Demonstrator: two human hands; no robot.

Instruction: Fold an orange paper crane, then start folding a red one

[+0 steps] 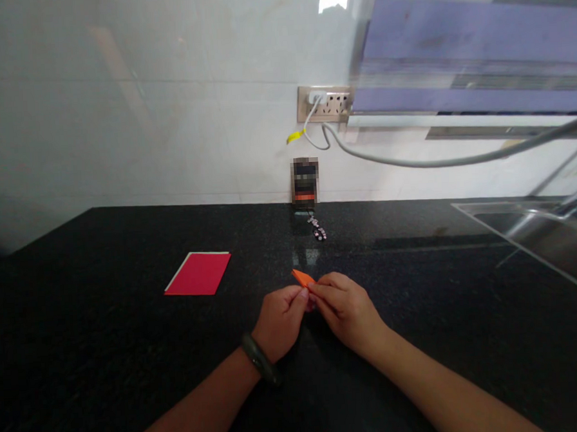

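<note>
Between my two hands is a small piece of folded orange paper (302,278), its pointed tip sticking out away from me to the upper left. My left hand (280,319) is closed on the paper's near end, thumb on top, with a dark bangle on the wrist. From the other side my right hand (347,308) pinches the same paper between thumb and forefinger. The fingers hide the paper's lower part. To the left, a stack of square red paper (198,274) lies flat, a pale sheet edge showing along its far and left sides.
A phone (305,181), partly blurred out, leans upright against the tiled wall, a beaded strap (317,228) lying before it. A wall socket (325,104) holds a plug with a white cable (402,164) running right. At right, a metal sink (535,229) is set into the black countertop (131,353).
</note>
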